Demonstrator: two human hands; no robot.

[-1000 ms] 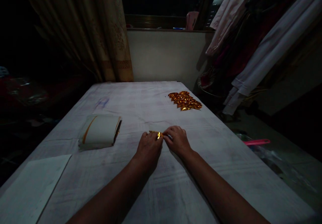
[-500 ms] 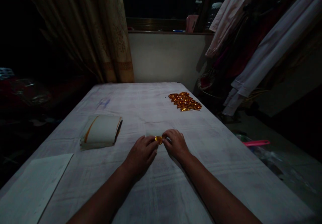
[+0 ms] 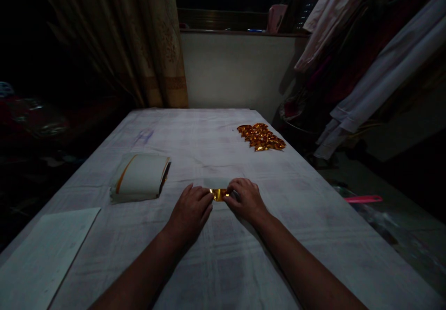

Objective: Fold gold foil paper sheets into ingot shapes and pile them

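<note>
A sheet of gold foil paper (image 3: 219,195) lies at the middle of the cloth-covered table, its shiny gold part in a narrow band with a pale part beyond it. My left hand (image 3: 191,208) has its fingers closed on the band's left end. At the right end, the fingertips of my right hand (image 3: 245,198) are pressed together on the same sheet. Both hands rest low on the tablecloth (image 3: 223,263). Fingertips partly cover the sheet's ends.
A pile of folded gold foil pieces (image 3: 262,137) sits at the far right of the table. To the left lie a thick stack of pale paper (image 3: 141,175) with an orange strip and a white sheet (image 3: 49,254). Clothes (image 3: 386,78) hang at the right; a curtain (image 3: 153,45) hangs behind.
My hands have spread slightly apart, and more of the gold band shows flat between them. The camera view has tilted down a little.
</note>
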